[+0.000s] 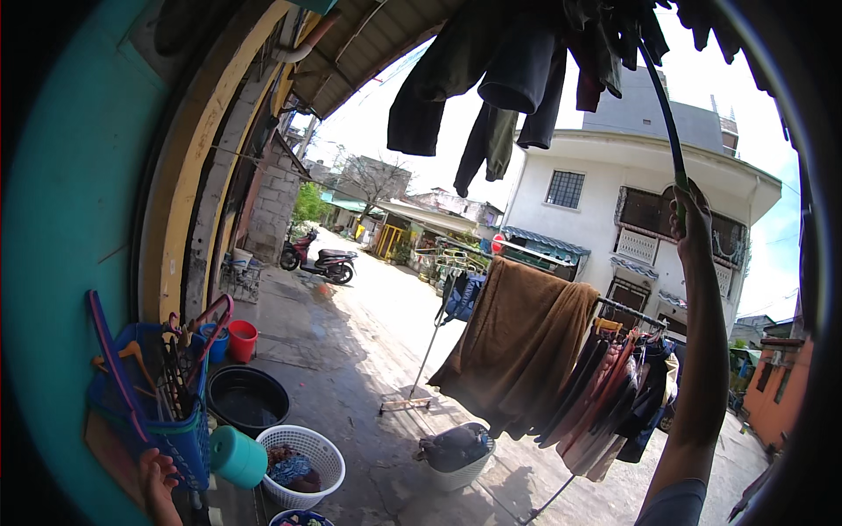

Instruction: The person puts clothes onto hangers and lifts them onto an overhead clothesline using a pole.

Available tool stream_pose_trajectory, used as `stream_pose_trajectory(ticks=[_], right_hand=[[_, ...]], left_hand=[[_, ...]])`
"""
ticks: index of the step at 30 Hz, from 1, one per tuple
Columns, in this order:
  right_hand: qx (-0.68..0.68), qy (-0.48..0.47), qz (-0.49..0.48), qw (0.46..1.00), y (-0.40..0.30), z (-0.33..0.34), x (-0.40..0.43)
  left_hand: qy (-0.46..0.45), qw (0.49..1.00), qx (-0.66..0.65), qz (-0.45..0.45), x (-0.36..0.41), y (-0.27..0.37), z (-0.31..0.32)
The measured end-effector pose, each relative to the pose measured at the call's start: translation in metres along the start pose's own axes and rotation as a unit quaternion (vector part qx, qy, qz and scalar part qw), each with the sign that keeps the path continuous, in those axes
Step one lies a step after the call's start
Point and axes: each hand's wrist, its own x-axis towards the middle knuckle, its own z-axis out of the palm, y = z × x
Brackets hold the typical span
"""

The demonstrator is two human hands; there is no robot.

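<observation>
My right hand is raised at the right, its fingers closed round the lower end of a long dark pole. The pole's upper end reaches into dark hanging clothes overhead; how it meets them cannot be told. At the lower left, my left hand is empty with its fingers partly curled, beside a blue plastic basket of hangers. A purple and pink hanger sticks up from that basket above the hand. A teal plastic container lies tilted to the right of the hand.
White laundry baskets with cloth, a black basin and a red bucket stand on the ground. Ahead, a metal rack bears a brown blanket and clothes on hangers. A motorcycle is parked beyond. A teal wall rises close at left.
</observation>
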Motion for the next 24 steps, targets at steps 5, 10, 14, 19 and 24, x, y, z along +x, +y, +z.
stream_pose_trajectory(ticks=[5, 10, 14, 19, 24], right_hand=[[-0.035, -0.015, -0.016, 0.999, -0.032, 0.008, 0.041], [-0.06, -0.033, -0.038, 0.997, -0.051, 0.009, 0.045], [-0.063, -0.028, -0.056, 0.996, -0.047, -0.004, 0.027], [-0.041, -0.019, -0.054, 0.998, -0.045, -0.015, 0.0], [-0.031, -0.013, -0.056, 0.998, -0.025, -0.011, -0.002]], left_hand=[[0.029, 0.999, 0.01, -0.009, -0.009, 0.006, 0.006], [0.036, 0.999, 0.0, -0.034, -0.015, 0.007, 0.014], [0.029, 0.999, -0.007, -0.041, -0.019, 0.006, 0.019], [0.019, 0.999, -0.003, -0.04, -0.021, -0.004, 0.017], [0.041, 0.998, 0.024, -0.046, -0.027, -0.015, 0.008]])
